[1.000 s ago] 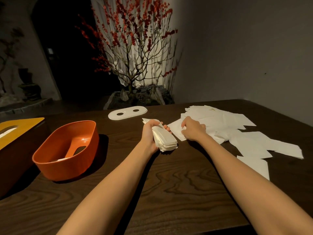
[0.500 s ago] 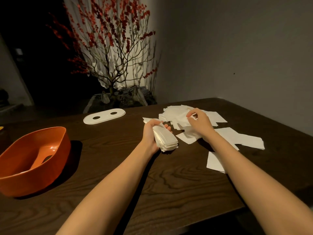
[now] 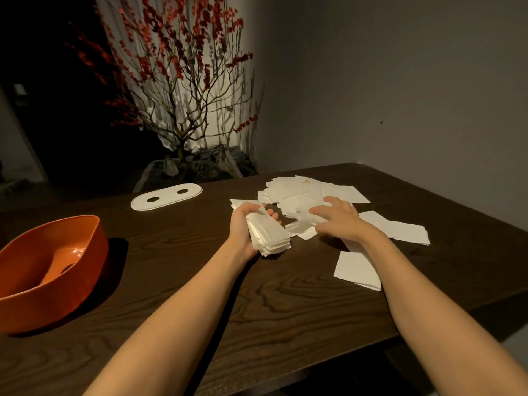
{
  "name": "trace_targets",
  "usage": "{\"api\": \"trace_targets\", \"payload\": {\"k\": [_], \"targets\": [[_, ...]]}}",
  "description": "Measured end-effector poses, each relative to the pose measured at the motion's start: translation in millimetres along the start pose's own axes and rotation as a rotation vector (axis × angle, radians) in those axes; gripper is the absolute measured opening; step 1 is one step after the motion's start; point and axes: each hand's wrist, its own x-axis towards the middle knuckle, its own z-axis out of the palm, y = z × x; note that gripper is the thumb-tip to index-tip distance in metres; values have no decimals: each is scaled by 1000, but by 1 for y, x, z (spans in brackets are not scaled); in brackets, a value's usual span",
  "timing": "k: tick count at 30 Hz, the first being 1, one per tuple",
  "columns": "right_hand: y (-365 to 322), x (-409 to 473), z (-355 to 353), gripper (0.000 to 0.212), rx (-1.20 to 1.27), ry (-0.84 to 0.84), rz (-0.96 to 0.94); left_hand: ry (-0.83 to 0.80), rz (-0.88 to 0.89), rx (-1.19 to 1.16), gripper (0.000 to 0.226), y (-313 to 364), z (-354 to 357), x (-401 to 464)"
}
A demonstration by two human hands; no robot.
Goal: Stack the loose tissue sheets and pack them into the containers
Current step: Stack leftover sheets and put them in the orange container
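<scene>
A: Progress check. Left hand (image 3: 246, 224), centre of frame, fingers curled round a stack of tissues (image 3: 268, 234), stack held on edge just above the dark table (image 3: 285, 324). Thick bundle, edges roughly squared.

B: Right hand?

A: Right hand (image 3: 338, 217), just right of centre, fingers spread and fairly straight, lying on the loose tissue sheets (image 3: 300, 195). Blurred; cannot tell whether a sheet is pinched beneath them.

B: How much is still loose?

A: A good deal. The main heap sits in the centre-right of the frame behind the right hand, sheets overlapping at odd angles. Two more flat sheets lie apart: one to the right of the wrist (image 3: 400, 230), one nearer the lower right (image 3: 357, 271), partly under the forearm.

B: Containers?

A: Orange container (image 3: 94, 252) at the left edge, open top, slot in its floor. Nothing packed in it that I can see. White oval lid (image 3: 167, 197) with two holes lies flat, upper centre-left, well apart from it.

B: Judgement?

A: Stacking partway done, perhaps half. Remaining: gather the heap and strays, then all the packing and lidding.
</scene>
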Motion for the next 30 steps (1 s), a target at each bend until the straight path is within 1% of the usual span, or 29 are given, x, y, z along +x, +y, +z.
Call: {"api": "trace_targets", "payload": {"k": [2,3,5,6,10,11,13,16,18,21,25,27,28,30], "targets": [[-3,-3,1,58,-52,-78,-32,-4,-5,0,31,0,1,-1],[-3,-4,2,58,-35,-83,-34,-9,-4,0,32,0,1,-1],[-3,-3,3,53,22,-21,-27,-4,-3,2,34,0,1,-2],[-4,-2,4,49,10,25,-30,2,-3,3,35,0,1,-2],[-10,3,9,32,-215,198,-65,22,14,-7,32,2,0,-3],[-12,3,10,29,-243,236,-76,29,23,-11,31,3,-1,-3],[-16,1,11,25,-220,295,-96,54,42,-16,28,5,-4,-3],[-24,3,11,21,13,328,-84,77,66,-24,28,9,-8,-3],[-32,7,10,25,227,305,-99,95,75,-34,26,10,-10,-3],[-49,6,7,31,521,197,-114,71,67,-100,19,11,-9,-5],[-63,11,4,37,845,61,19,75,100,-89,17,13,-8,-7],[-69,12,1,29,946,-8,69,101,124,-75,18,14,-9,-7],[-71,12,0,26,1025,-43,80,102,126,-74,18,15,-10,-7],[-73,13,2,25,1232,-108,65,93,116,-57,21,15,-13,-5]]}}
